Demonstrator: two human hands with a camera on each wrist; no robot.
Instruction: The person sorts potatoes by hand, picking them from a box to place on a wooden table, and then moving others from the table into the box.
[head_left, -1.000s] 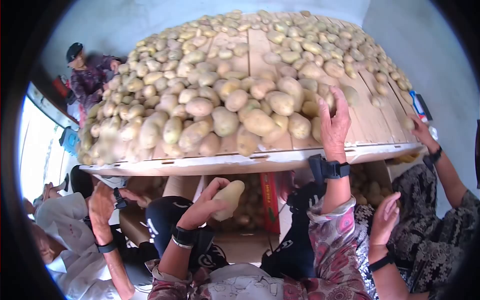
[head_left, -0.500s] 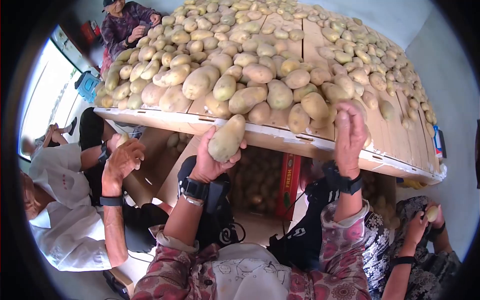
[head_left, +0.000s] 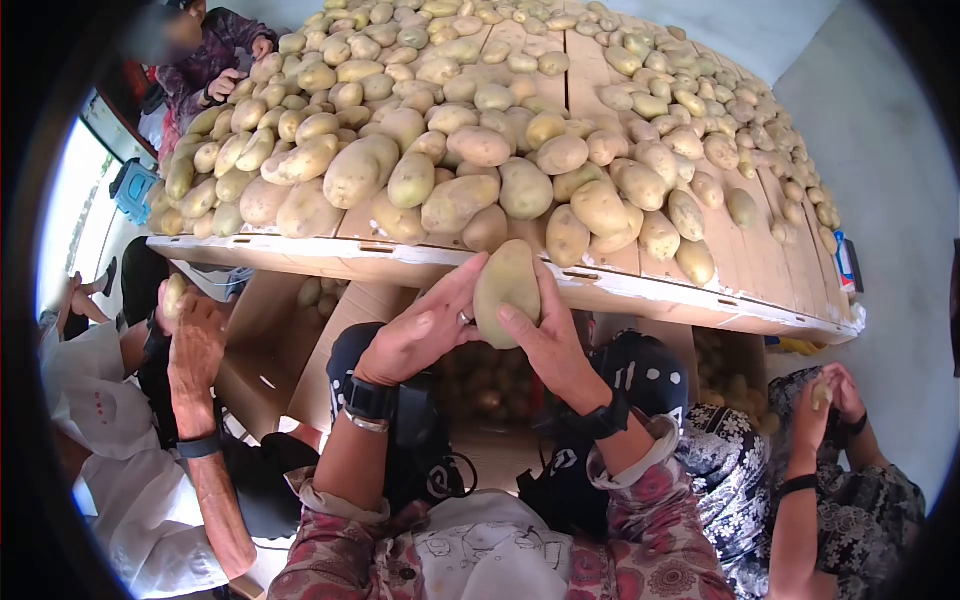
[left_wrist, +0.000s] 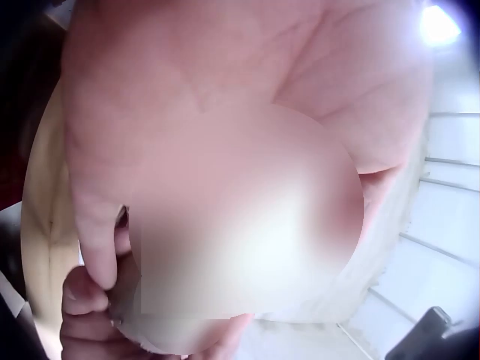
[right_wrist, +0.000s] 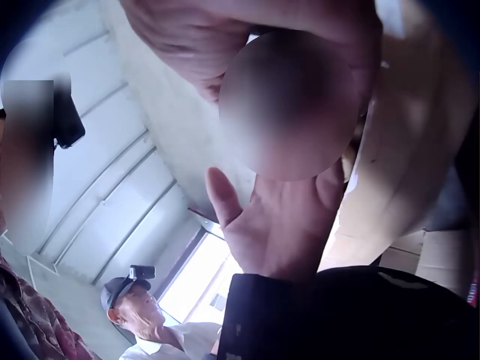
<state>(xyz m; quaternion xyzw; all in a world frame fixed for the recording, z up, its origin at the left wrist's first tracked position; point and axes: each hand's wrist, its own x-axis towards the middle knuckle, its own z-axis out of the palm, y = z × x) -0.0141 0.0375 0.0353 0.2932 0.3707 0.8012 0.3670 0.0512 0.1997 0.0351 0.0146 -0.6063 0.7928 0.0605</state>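
Potato [head_left: 508, 285] stood nearly upright between my hands, near the edge of the bench [head_left: 680, 299]; my right hand [head_left: 560, 350] gripped it, thumb across its face, while my left hand [head_left: 422, 330] lay against its other side, fingers [head_left: 458, 287] fairly straight.

White glare fills the opening [head_left: 82, 195] at left; the bench [head_left: 400, 262] bows under wide-angle distortion; both wrist views blur centrally.
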